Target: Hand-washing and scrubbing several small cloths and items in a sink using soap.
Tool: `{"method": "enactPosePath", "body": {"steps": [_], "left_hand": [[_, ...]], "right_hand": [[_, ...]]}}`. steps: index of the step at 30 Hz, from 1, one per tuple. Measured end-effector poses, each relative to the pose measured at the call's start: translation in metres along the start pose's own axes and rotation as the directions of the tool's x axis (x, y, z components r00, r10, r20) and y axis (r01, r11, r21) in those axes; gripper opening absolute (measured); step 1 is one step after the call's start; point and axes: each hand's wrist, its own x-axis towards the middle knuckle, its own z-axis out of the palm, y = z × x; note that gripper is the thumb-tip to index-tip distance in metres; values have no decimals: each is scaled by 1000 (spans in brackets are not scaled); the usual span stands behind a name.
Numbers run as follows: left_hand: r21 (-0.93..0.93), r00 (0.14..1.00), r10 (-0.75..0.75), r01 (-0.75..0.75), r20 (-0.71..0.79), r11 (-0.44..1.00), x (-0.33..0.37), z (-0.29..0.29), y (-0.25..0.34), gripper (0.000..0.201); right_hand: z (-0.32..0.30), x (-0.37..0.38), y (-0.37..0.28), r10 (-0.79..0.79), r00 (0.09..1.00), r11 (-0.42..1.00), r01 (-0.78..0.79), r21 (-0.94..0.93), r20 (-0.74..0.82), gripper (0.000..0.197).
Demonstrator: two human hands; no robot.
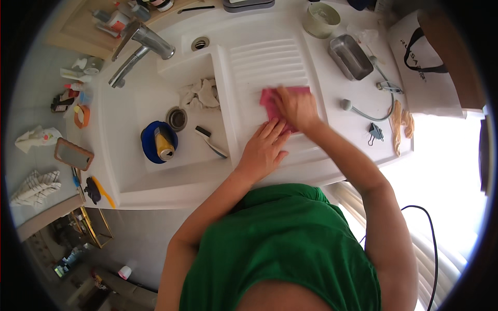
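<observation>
A pink cloth (299,91) lies on the ribbed washboard (267,57) on the right side of a white sink. My right hand (295,108) is closed on the cloth, its fingers bunched into it and slightly blurred. Just nearer to me, my left hand (263,150) rests flat with its fingers stretched out, the tips at the cloth's near left edge. Part of the cloth is hidden under my right hand.
In the basin (129,103) are a blue bowl (149,136) with a yellow can (165,147), a brush (210,141) and a crumpled white cloth (201,95). A faucet (142,49) overhangs it. A metal tin (350,57) and a binder clip (375,132) lie to the right.
</observation>
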Motion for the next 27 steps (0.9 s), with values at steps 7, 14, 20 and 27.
{"method": "enactPosePath", "body": {"steps": [7, 14, 20, 27], "left_hand": [[16, 1000, 7, -7, -9, 1000, 0, 0, 3, 45], [-38, 996, -69, 71, 49, 997, -17, -1, -3, 40], [4, 1000, 0, 0, 10, 1000, 1, -3, 2, 37], [-35, 998, -65, 66, 9, 997, -12, -1, -4, 38]], "right_hand": [[15, 94, 53, -191, 963, 981, 194, -5, -191, 20], [-3, -45, 1, -327, 936, 921, 347, 175, -133, 12], [4, 61, 53, -203, 940, 979, 190, -75, -274, 18], [-18, -51, 23, -385, 922, 909, 387, 158, -45, 13]]}}
